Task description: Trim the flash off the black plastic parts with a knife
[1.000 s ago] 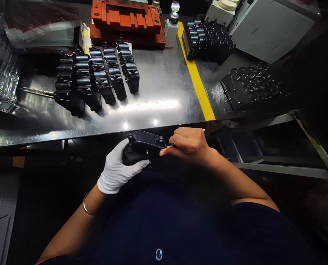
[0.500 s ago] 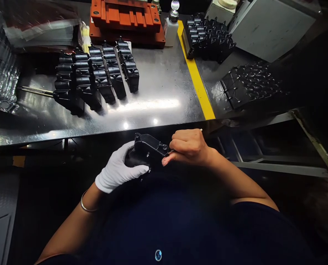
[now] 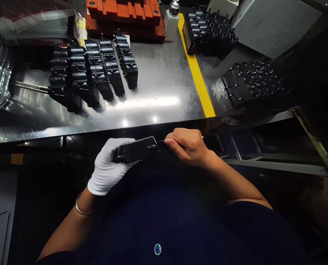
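My left hand (image 3: 107, 165), in a white glove, is closed around a black molded plastic part (image 3: 134, 150) in front of the table edge. The part's flat side and a rim with a small recess at its right end show. My bare right hand (image 3: 187, 145) is closed on a thin-tipped tool (image 3: 161, 141) whose handle is mostly hidden in the fist. The tool's tip points left, close to the part's right end; whether it touches cannot be made out.
Several black molded parts (image 3: 93, 70) stand in rows on the metal table (image 3: 158, 81). More black parts (image 3: 210, 31) lie beyond a yellow stripe (image 3: 198, 77). An orange-red fixture (image 3: 125, 25), a dispenser bottle (image 3: 171, 22) and a grey box (image 3: 274, 27) stand behind.
My left hand has turned the black part so a flat side faces up, and moved it slightly left. My right hand has drawn away from the part, baring the tool's thin tip.
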The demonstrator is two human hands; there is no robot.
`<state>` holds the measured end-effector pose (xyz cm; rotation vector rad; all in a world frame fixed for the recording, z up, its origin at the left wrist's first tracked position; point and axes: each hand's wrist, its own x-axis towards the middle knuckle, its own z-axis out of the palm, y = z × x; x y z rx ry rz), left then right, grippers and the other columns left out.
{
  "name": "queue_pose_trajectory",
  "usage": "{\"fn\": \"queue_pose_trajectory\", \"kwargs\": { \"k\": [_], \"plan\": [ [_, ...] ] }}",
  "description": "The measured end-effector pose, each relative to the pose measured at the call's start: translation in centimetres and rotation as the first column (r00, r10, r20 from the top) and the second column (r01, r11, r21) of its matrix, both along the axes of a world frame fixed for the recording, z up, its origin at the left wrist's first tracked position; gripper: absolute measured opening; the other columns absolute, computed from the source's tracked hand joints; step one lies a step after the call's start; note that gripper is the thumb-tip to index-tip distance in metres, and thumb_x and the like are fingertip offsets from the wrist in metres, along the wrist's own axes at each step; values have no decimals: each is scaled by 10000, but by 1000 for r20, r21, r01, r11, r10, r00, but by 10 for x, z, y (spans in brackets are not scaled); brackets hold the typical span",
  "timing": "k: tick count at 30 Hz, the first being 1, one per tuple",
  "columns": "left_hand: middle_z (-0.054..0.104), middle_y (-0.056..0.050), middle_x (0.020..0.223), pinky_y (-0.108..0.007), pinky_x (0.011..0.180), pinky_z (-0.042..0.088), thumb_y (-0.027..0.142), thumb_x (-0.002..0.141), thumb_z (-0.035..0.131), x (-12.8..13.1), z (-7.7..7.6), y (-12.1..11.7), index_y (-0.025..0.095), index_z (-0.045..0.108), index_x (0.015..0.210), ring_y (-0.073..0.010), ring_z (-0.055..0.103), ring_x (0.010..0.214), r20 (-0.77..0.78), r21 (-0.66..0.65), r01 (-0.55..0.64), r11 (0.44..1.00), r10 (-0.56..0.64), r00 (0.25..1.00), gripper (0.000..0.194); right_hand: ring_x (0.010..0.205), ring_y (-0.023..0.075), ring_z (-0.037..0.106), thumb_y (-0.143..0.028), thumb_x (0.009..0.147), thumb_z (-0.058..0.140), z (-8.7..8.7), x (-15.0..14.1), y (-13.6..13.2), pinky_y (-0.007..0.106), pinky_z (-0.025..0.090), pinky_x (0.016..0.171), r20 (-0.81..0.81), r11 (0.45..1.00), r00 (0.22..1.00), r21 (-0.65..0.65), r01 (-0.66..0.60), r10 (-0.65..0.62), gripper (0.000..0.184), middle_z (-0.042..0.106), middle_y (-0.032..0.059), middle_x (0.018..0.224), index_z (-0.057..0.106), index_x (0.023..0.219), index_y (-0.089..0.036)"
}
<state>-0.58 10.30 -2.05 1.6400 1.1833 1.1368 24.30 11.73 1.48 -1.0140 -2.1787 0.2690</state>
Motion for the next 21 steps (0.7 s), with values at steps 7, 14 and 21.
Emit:
{"fn": "queue_pose_trajectory", "kwargs": {
  "k": [7,14,21],
  "plan": [
    [683,-61,1020,-354,812,518,131,727,804,-5,3,-3,194,677,1101,-217,664,926,-46,126,65,990,-60,997,401,510,84,512,-248,959,528,-2,-1,-3,227,382,524,-35,999,998,0,-44,44,256,599,-12,575,634,744,-157],
    [678,-61,1002,-351,773,516,118,725,788,-8,3,-3,218,674,1120,-219,660,880,-92,174,104,979,-89,992,423,496,86,473,-283,964,517,-3,0,-3,237,337,504,54,999,998,32,-18,16,322,561,-15,537,639,692,-162],
    [743,-69,988,-367,794,541,86,751,716,-2,19,2,240,608,1234,-233,697,887,-109,366,380,850,-367,924,518,554,86,545,-331,991,470,-11,0,5,217,365,548,71,991,997,-132,-25,35,362,626,6,606,663,736,-160]
  ]
}}
